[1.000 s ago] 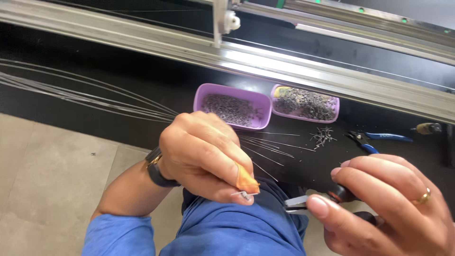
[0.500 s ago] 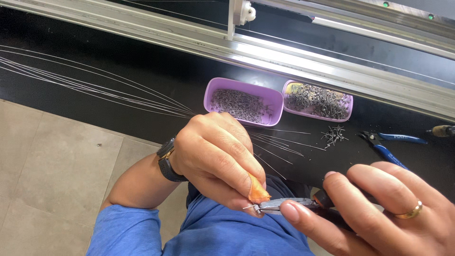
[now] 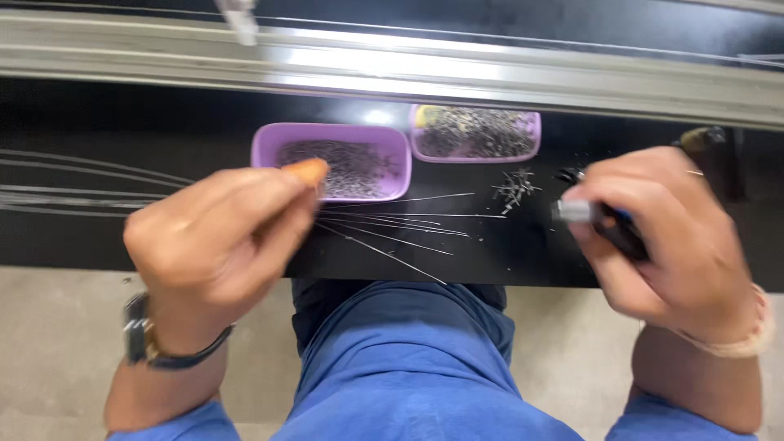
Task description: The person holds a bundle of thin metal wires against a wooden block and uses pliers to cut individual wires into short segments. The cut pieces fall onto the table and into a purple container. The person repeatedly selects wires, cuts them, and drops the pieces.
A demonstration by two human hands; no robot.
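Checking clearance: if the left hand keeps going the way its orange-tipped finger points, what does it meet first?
Probably the near purple tray of small dark bits. The left hand points its orange fingertip cover up and right, at the tray's near edge. The blur hides whether it is above or level with it.

Blurred by motion: left hand (image 3: pixel 216 237), its orange-capped fingertip smeared against the near purple tray (image 3: pixel 333 160). Likewise soft: right hand (image 3: pixel 663 237), closed round a dark-handled tool (image 3: pixel 604 224), most of it hidden inside the fist. Too small and smeared to tell apart: tray contents, loose bits (image 3: pixel 514 188) on the bench (image 3: pixel 122 122). Cut off at left edge: thin wires (image 3: pixel 73 196). Cropped at bottom: both forearms, blue-clad lap.
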